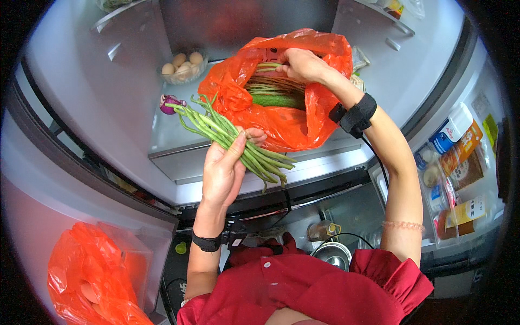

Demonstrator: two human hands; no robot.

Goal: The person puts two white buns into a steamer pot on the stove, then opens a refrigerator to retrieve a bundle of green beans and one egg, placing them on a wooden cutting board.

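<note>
A bunch of green long beans (pixel 219 130) lies across the palm of my left hand (pixel 223 166), held under the thumb. An orange plastic bag (pixel 276 130) sits wide open on the fridge shelf, with more beans (pixel 264 88) and a green bumpy vegetable (pixel 276 100) inside. My right hand (pixel 302 65) reaches into the bag's mouth, its fingers closed on the ends of some beans (pixel 268 67). A red onion (pixel 170 103) rests on the shelf, left of the bag and just behind the bunch's tips.
A clear bowl of eggs (pixel 185 71) stands at the back left of the shelf. The right door rack holds several packages and a blue-and-white container (pixel 451 128). Another orange bag (pixel 93 272) fills the left door rack. A metal pot (pixel 333 256) is low, near my body.
</note>
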